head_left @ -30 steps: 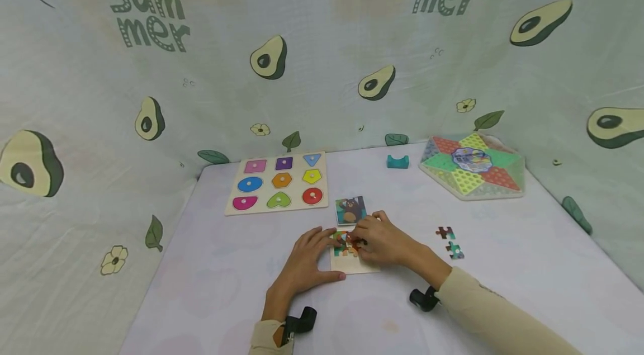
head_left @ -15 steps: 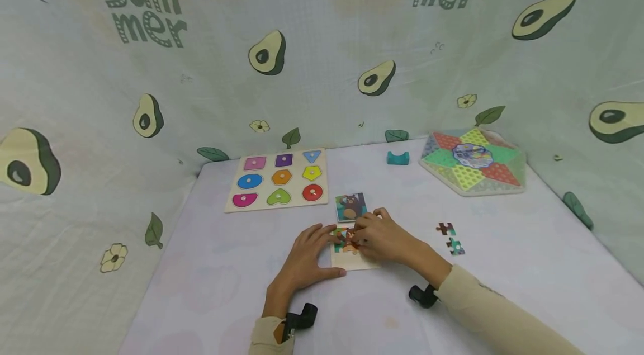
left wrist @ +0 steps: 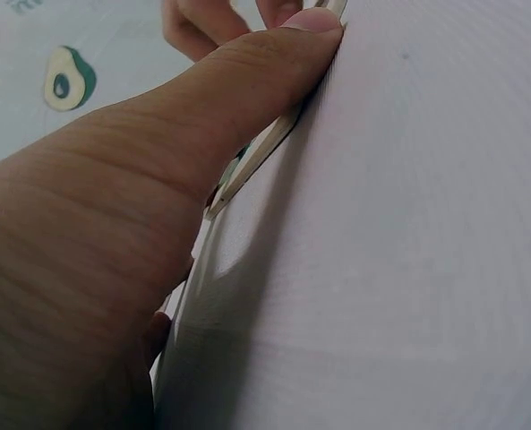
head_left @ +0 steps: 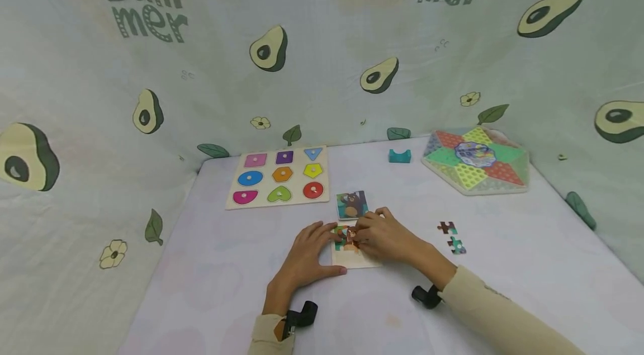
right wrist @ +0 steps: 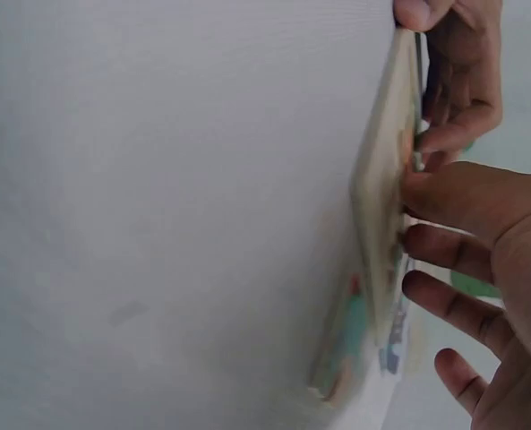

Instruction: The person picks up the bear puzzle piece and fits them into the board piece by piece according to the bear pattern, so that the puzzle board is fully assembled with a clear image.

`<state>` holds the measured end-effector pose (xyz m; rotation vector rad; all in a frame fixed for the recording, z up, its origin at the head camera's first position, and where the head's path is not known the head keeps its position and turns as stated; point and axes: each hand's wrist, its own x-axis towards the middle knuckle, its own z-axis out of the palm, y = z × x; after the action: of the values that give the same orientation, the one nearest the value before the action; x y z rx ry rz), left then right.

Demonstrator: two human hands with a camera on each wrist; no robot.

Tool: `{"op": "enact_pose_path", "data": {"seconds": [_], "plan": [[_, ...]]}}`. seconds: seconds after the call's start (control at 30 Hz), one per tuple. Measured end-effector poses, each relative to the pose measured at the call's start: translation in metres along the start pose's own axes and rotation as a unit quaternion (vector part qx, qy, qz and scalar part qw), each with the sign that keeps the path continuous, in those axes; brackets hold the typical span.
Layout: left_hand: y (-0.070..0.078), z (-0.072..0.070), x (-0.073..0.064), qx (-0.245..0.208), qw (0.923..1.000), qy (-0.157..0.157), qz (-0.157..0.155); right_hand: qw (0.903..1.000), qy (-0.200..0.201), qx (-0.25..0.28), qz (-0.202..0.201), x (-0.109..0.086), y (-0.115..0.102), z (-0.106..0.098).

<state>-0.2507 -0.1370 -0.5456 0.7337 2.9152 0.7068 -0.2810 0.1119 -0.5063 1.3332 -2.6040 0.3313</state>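
A small square wooden puzzle board (head_left: pixel 359 261) lies on the table, its upper part filled with pieces of a bear picture (head_left: pixel 350 236). My left hand (head_left: pixel 308 257) grips the board's left side, thumb on the near corner and fingers over the far left. The right hand (head_left: pixel 384 237) bends over the board's right part. Its thumb and fingertips pinch a puzzle piece at the picture, mostly hidden by the fingers. In the right wrist view the board (right wrist: pixel 381 170) appears edge-on, with the thumb (right wrist: pixel 453 193) touching its face. Beyond it lies a bear picture tile (head_left: pixel 352 205).
Two loose puzzle pieces, a brown one (head_left: pixel 446 227) and a teal one (head_left: pixel 457 245), lie to the right. A shape board with knobs (head_left: pixel 266 197) stands back left. A teal block (head_left: pixel 399 156) and a hexagonal patterned box (head_left: pixel 475 167) are at the back right.
The right fingers have shifted slightly over the board, and the pieces beneath them look closer together. The left hand keeps its place. The head view has tilted a little.
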Motion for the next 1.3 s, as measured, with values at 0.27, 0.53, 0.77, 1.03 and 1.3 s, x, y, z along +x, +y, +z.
{"op": "enact_pose_path", "data": {"seconds": [0.27,0.53,0.77,1.03,1.3], "plan": [[0.001,-0.002,0.0,0.01,0.9999,-0.004,0.008,0.9999,0.008,-0.011,-0.001,-0.006,-0.001,0.004],[0.003,0.002,-0.004,0.058,0.998,-0.015,0.021,0.9952,-0.031,0.062,0.068,-0.01,-0.003,-0.009],[0.007,0.003,-0.003,0.073,0.9969,-0.006,0.03,0.9857,0.027,0.099,0.134,-0.033,0.012,-0.04],[0.007,0.0,-0.004,0.067,0.9972,0.008,0.035,0.9816,0.06,0.078,0.164,-0.075,0.039,-0.059],[0.009,0.002,-0.004,0.049,0.9982,0.009,0.034,0.9762,0.05,0.06,0.202,-0.11,0.062,-0.067]]}}
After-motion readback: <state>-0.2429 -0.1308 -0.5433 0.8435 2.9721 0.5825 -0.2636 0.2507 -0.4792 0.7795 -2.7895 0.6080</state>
